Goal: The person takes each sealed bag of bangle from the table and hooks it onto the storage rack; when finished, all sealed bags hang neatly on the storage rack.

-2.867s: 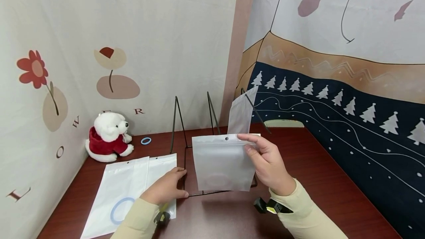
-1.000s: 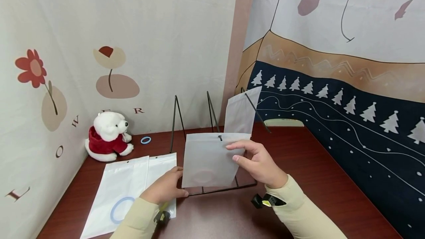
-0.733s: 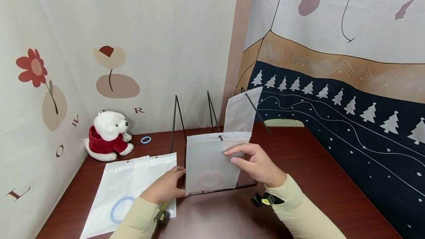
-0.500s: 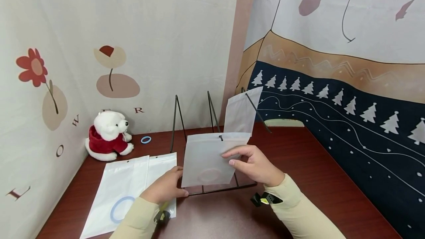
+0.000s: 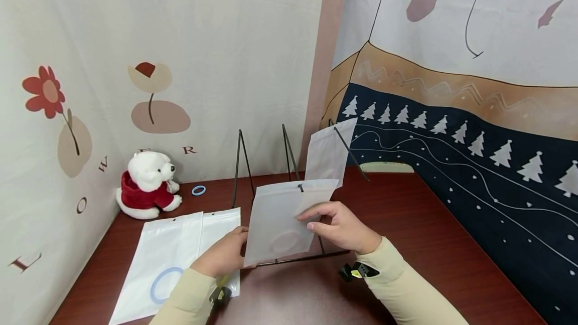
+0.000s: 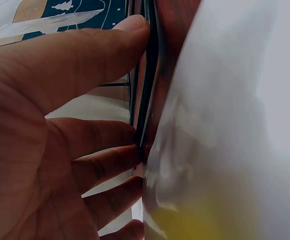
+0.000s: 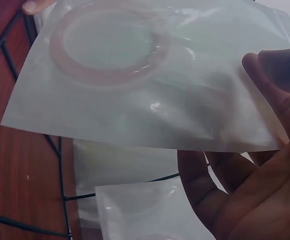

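A frosted zip bag hangs by its top hole on the middle prong of a black wire display rack. Inside it shows a pale pink ring. My right hand holds the bag by its right side, with index finger and thumb seen in front; in the right wrist view the remaining fingers pass partly out of sight at its lower edge. My left hand grips the rack's front left corner, its thumb and fingers meeting on the wire in the left wrist view. Another frosted bag hangs on the right prong.
Two overlapping white zip bags lie at the left, a large blue ring in one. Behind them sit a white plush bear in red and a small blue ring. A pale green comb lies at the back right.
The bag, earlier held by its top right corner off the prong, now hangs on it. My right hand has slid lower and left on the bag, which tilts. My left hand stays put.
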`<state>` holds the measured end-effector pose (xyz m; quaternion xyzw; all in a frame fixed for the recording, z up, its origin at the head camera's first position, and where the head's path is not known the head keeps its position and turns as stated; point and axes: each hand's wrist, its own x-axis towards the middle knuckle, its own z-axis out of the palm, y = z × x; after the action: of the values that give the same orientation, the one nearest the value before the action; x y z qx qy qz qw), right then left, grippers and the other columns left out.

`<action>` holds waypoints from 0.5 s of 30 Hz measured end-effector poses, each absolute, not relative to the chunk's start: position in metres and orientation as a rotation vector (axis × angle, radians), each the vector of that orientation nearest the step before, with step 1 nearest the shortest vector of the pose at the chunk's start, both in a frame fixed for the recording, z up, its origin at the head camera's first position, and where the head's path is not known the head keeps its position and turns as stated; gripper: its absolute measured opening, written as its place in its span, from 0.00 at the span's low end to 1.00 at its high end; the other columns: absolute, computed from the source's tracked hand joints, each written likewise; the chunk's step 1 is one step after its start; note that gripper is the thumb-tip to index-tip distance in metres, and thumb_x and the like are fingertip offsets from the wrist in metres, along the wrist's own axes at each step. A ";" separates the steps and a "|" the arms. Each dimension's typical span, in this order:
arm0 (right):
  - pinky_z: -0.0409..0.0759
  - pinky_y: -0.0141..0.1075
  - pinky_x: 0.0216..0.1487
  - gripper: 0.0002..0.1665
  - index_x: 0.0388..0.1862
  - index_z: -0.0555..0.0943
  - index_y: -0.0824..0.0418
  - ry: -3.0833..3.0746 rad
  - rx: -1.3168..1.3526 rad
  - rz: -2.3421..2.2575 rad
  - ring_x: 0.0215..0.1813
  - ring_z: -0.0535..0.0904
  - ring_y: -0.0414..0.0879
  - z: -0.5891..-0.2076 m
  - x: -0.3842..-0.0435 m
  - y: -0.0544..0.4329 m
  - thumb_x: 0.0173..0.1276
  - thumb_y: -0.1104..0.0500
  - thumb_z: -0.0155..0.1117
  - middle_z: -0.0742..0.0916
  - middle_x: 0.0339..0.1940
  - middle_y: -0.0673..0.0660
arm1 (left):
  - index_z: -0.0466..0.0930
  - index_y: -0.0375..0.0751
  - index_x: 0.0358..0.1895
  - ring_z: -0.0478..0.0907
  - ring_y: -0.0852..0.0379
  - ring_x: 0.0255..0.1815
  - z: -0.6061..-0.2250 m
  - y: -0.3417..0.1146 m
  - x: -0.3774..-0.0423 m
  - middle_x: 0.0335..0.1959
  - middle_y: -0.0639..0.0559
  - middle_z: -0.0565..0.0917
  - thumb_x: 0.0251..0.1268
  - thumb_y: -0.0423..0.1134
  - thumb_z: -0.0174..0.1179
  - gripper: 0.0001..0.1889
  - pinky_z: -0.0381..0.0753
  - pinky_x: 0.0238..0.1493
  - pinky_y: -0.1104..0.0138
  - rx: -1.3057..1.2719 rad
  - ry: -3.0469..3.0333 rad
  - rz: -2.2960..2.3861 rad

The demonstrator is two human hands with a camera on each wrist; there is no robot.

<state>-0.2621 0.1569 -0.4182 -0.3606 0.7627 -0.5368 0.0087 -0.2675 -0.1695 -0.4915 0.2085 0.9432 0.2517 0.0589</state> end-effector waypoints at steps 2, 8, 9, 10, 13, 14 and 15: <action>0.79 0.29 0.32 0.15 0.52 0.91 0.62 2.391 -1.127 -1.661 0.33 0.76 0.37 -0.420 -0.263 0.156 0.71 0.70 0.65 0.92 0.51 0.58 | 0.83 0.33 0.62 0.79 0.38 0.66 -0.492 -0.170 -0.268 0.67 0.38 0.79 0.49 0.43 0.83 0.36 0.78 0.70 0.45 0.656 2.863 0.761; 0.78 0.29 0.31 0.14 0.52 0.91 0.61 2.402 -1.146 -1.598 0.32 0.76 0.38 -0.428 -0.268 0.154 0.72 0.68 0.65 0.92 0.48 0.57 | 0.82 0.34 0.63 0.80 0.39 0.63 -0.493 -0.172 -0.269 0.65 0.37 0.79 0.51 0.42 0.82 0.35 0.79 0.67 0.44 0.715 2.848 0.756; 0.79 0.29 0.32 0.14 0.52 0.91 0.62 2.393 -1.145 -1.589 0.34 0.77 0.38 -0.430 -0.269 0.153 0.72 0.68 0.65 0.92 0.48 0.57 | 0.82 0.35 0.63 0.80 0.39 0.63 -0.493 -0.173 -0.269 0.65 0.37 0.80 0.51 0.42 0.82 0.34 0.79 0.67 0.44 0.736 2.847 0.746; 0.81 0.30 0.35 0.14 0.52 0.91 0.62 2.383 -1.147 -1.579 0.36 0.79 0.38 -0.431 -0.269 0.153 0.72 0.67 0.65 0.92 0.48 0.57 | 0.83 0.36 0.63 0.80 0.40 0.63 -0.492 -0.173 -0.269 0.65 0.38 0.80 0.52 0.42 0.81 0.33 0.79 0.67 0.44 0.764 2.847 0.736; 0.84 0.31 0.44 0.13 0.53 0.91 0.63 2.337 -1.141 -1.550 0.45 0.83 0.36 -0.434 -0.270 0.152 0.73 0.66 0.66 0.92 0.50 0.58 | 0.84 0.40 0.61 0.79 0.42 0.65 -0.491 -0.174 -0.270 0.63 0.41 0.82 0.58 0.46 0.77 0.28 0.79 0.67 0.45 0.846 2.851 0.720; 0.84 0.32 0.47 0.13 0.53 0.91 0.63 2.319 -1.137 -1.541 0.47 0.83 0.35 -0.435 -0.271 0.151 0.74 0.65 0.66 0.92 0.50 0.58 | 0.85 0.42 0.61 0.79 0.42 0.65 -0.491 -0.175 -0.270 0.62 0.42 0.82 0.61 0.47 0.75 0.26 0.79 0.67 0.46 0.866 2.851 0.725; 0.84 0.32 0.48 0.13 0.52 0.91 0.63 2.301 -1.142 -1.532 0.48 0.83 0.35 -0.437 -0.271 0.151 0.74 0.65 0.66 0.92 0.49 0.59 | 0.86 0.44 0.61 0.78 0.43 0.66 -0.491 -0.175 -0.270 0.62 0.44 0.83 0.64 0.49 0.73 0.24 0.79 0.68 0.47 0.878 2.851 0.729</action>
<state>-0.2713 0.1509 -0.4365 -0.3807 0.7672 -0.5106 0.0752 -0.2699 -0.1748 -0.4907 0.2859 0.9278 0.2371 0.0355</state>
